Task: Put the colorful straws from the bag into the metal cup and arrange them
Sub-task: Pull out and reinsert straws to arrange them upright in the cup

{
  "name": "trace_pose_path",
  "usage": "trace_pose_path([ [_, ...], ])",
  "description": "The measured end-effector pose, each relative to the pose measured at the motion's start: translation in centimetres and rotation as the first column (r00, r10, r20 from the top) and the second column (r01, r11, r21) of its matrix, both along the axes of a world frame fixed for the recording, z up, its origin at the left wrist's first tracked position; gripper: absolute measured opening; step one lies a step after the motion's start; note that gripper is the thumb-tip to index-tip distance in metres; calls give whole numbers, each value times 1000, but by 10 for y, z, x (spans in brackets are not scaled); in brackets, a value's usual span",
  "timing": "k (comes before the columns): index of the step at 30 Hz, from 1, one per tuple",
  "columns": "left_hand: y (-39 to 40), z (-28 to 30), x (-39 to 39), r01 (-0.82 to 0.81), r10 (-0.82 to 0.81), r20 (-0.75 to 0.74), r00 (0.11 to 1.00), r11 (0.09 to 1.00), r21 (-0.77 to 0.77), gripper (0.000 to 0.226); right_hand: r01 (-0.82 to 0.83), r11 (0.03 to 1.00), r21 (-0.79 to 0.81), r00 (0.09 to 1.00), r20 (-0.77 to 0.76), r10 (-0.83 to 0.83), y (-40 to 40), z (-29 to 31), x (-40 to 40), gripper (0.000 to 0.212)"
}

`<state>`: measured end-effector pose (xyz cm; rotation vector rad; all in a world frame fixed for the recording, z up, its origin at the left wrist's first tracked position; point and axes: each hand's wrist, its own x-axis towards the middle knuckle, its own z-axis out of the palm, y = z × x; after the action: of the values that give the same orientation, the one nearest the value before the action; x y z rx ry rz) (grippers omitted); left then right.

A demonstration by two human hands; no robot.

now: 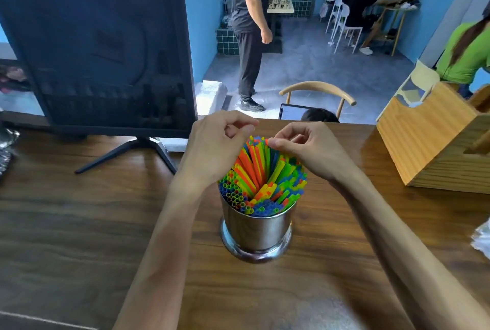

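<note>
A shiny metal cup stands on the wooden table, packed with colorful straws in orange, green, yellow and blue. The straws fan outward and several at the back stick up higher. My left hand hovers over the cup's far left side, fingers curled, thumb and forefinger close together just above the straw tips. My right hand is over the far right side, its fingertips pinching the tips of the tallest straws. A crumpled clear bag shows at the right edge.
A dark monitor on a stand stands at the back left. A wooden box sits at the back right. Dark items lie at the left edge. Beyond the table are a wooden chair, a standing person and seated people.
</note>
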<state>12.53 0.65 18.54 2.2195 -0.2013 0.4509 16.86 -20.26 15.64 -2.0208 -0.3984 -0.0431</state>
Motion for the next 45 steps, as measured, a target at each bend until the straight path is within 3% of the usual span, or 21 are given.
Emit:
trace_pose_path([
  [10,-6,2,-1,48,-47,-19,999,997,56,13,-83,993,-81,997,-6,83,3,17,-7,14],
  [18,-18,3,-5,99,-98,97,990,995,-8,20,-149,959,240,983,-72,171,4,20,-9,28],
  [24,-19,5,-5,58,-70,222,973,996,64,17,-155,917,367,977,-84,199,1,12,-7,18],
  [27,-18,3,-6,50,-39,195,980,997,-51,14,-163,915,368,975,-85,208,-2,7,-9,14],
  [31,-16,8,-7,135,-74,172,982,919,-371,18,-217,934,283,965,-84,250,-3,4,-13,6],
  [40,-23,14,-12,135,-5,333,943,920,-367,24,-209,974,85,976,81,203,8,16,-22,18],
  [45,-19,19,-13,134,155,455,877,830,-541,23,-209,977,43,969,145,201,5,14,-22,10],
])
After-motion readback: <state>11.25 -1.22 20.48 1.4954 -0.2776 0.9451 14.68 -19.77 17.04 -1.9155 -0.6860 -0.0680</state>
